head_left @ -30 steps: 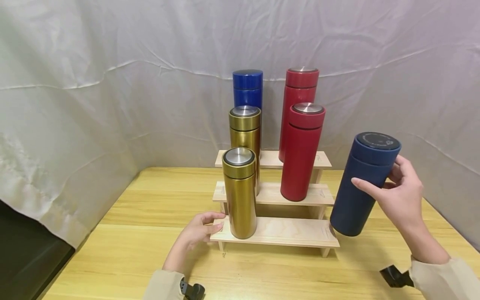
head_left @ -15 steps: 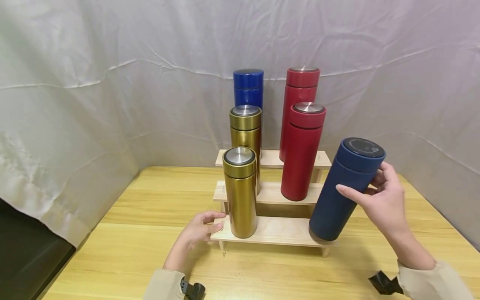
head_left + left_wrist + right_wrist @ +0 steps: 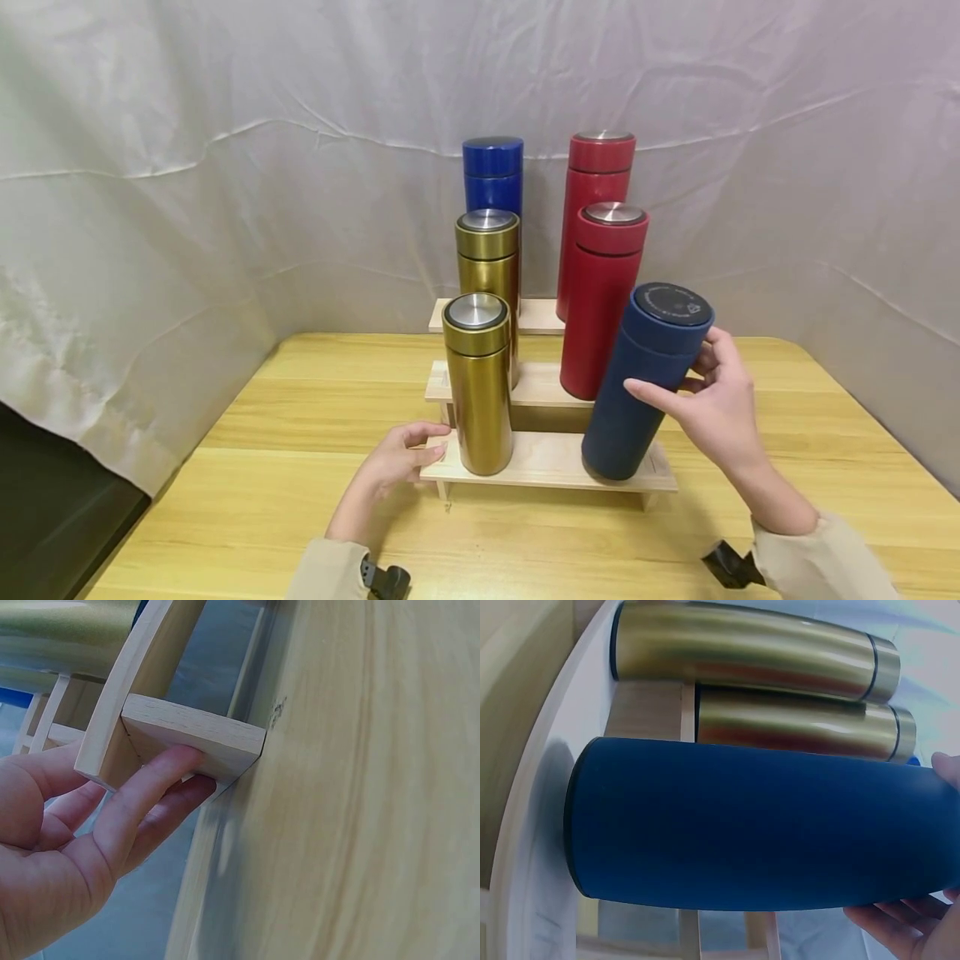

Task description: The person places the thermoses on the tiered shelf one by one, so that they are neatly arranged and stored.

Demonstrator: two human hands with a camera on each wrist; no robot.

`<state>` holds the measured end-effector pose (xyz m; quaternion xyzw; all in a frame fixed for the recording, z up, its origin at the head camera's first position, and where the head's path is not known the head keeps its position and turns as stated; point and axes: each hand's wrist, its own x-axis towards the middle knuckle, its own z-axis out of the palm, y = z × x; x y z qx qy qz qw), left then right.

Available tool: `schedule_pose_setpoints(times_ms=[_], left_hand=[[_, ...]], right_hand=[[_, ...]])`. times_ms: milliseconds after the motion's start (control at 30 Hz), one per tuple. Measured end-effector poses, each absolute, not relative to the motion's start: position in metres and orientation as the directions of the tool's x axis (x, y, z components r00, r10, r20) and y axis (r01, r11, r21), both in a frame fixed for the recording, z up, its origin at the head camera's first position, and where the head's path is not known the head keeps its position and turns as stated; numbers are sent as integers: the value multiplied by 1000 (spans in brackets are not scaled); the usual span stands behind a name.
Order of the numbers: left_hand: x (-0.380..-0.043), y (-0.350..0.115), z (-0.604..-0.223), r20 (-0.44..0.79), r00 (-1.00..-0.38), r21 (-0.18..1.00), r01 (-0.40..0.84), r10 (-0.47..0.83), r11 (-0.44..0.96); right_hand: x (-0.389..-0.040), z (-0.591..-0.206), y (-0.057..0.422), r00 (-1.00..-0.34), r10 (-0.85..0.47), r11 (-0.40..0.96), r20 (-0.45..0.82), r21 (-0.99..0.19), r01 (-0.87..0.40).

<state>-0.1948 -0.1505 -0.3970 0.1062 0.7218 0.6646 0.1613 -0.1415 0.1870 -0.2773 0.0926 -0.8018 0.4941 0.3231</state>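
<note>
A dark blue thermos bottle [image 3: 637, 392] leans slightly to the right, held from its right side by my right hand [image 3: 716, 408], thumb in front. Its base is over the right half of the lowest step of a pale wooden three-tier stand [image 3: 551, 454]; in the right wrist view the base [image 3: 581, 817] lies at or just off that board, and I cannot tell whether it touches. My left hand [image 3: 397, 458] grips the left end of the lowest step, with fingers [image 3: 142, 795] under the board against its leg. A gold thermos [image 3: 483, 408] stands upright on that step's left.
Another gold thermos [image 3: 487, 271] and a red thermos [image 3: 603, 292] stand on the middle step. A bright blue thermos [image 3: 492, 175] and a second red one [image 3: 596, 183] stand on the top step. Pale cloth [image 3: 360, 200] hangs behind the wooden table [image 3: 300, 417].
My right hand has carried the dark blue thermos leftward, from beside the stand to over the lowest step's right half. My left hand has stayed at the step's left end.
</note>
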Motion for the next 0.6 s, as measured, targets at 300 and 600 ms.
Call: schedule_pose_setpoints(times_ms=[300, 600], left_hand=[[-196, -151, -397, -86, -928, 993, -50, 363, 108], [-195, -151, -397, -82, -931, 992, -41, 354, 123]], right_hand=[[-144, -283, 173, -784, 137, 475, 605, -735, -484], [-145, -287, 165, -771, 99, 452, 630, -718, -529]])
